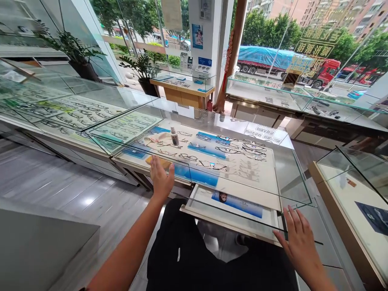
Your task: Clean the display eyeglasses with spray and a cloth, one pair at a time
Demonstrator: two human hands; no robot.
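My left hand (161,178) is at the front glass of a display case, its fingers stretched out and nothing held. Just behind its fingertips shows a yellow-orange item (165,163), partly hidden. My right hand (298,228) lies with fingers extended by the case's right front corner, beside a pulled-out drawer (203,198). Whether it touches the glass I cannot tell. In the drawer lies a blue printed card (238,204). Inside the case are several pairs of eyeglasses (211,165) and blue cards (206,150). A small white spray bottle (174,136) stands upright near the left end.
More glass cases with eyeglasses (91,110) run off to the left. A case with a wooden rim (339,198) stands close on the right. Potted plants (142,72) and further cases (269,97) line the windows. My knees (171,238) are under the drawer.
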